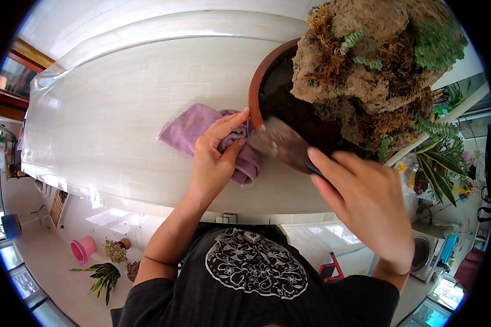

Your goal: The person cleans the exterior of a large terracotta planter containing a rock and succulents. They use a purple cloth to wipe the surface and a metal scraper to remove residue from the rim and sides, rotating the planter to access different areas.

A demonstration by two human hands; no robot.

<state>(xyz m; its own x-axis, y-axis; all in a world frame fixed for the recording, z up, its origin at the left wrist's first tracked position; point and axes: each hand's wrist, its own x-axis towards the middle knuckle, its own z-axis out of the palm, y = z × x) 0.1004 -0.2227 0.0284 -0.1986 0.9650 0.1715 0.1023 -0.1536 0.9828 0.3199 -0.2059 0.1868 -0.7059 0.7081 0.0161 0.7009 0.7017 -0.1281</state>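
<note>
My left hand presses a purple cloth against the outside of a round brown basin, its fingertips at the rim. Part of the cloth is bunched under the fingers, and one corner lies flat on the table. In my right hand is a dark-handled tool with a broad, wet-looking head, blurred, so its exact kind is unclear. The head is over the basin's near left rim, close to my left fingertips. Dark water fills the basin around a large rough rock bearing moss and green plants.
A pale covered table stretches to the left. Below it on the floor stand a pink pot and a leafy plant. More potted leaves are at the right, with a red-framed step stool behind my body.
</note>
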